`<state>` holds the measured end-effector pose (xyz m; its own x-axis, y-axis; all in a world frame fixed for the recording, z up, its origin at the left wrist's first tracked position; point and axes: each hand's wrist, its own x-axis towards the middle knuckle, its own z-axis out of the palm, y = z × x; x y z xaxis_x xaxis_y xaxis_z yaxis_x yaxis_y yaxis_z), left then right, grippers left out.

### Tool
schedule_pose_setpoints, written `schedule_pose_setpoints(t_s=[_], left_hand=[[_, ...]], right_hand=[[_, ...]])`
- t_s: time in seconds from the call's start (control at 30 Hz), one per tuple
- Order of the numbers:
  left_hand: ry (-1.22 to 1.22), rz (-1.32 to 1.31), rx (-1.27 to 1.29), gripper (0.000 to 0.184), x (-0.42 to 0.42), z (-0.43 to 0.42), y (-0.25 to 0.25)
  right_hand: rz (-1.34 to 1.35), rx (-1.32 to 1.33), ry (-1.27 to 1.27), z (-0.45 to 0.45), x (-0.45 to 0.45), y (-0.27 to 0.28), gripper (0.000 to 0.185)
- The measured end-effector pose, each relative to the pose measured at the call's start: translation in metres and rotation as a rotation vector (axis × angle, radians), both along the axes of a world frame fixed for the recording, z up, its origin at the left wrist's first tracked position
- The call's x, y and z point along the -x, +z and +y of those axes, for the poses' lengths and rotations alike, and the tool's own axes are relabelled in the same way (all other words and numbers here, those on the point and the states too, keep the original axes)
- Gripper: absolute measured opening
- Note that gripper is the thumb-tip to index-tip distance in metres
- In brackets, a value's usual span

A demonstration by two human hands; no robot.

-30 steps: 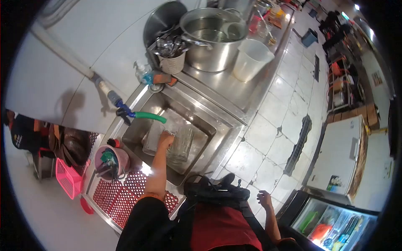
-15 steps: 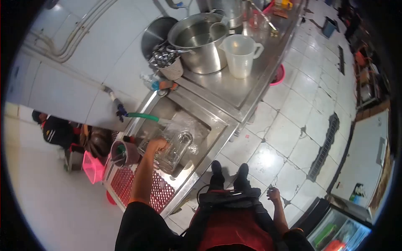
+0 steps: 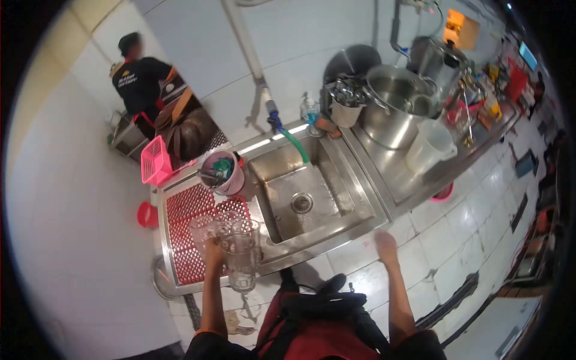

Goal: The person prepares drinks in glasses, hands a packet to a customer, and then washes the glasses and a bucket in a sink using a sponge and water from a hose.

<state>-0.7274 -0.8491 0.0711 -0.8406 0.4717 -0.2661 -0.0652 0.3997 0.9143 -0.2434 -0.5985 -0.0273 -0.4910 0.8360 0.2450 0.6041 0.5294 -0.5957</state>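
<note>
The glass jug (image 3: 242,258) points its narrower end toward the wearer (image 3: 327,337).

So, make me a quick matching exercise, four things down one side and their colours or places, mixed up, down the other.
Things:
1. Hose
2. Pot
3. Glass mugs
4. Basket

Colours or places:
A. In the left hand's grip
B. Pink, with slatted sides
C. Silver, on the counter beside the white jug
D. Green, hanging over the sink

Right pairs: 1-D, 2-C, 3-A, 4-B
</note>
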Motion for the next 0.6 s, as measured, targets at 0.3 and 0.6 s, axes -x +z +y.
schedule_pose_setpoints(t_s=[0.3,0.6], left_hand=[[0.114,0.437,0.116,0.01,0.077,-0.067,-0.009],[0.019,0.356,0.135,0.012,0.124,-0.086,0.03]], right_hand=[[-0.066,-0.335,0.306,0.087,0.345,0.266,0.053],[-0.096,-0.079,0.494,0.129,0.373,0.296,0.038]])
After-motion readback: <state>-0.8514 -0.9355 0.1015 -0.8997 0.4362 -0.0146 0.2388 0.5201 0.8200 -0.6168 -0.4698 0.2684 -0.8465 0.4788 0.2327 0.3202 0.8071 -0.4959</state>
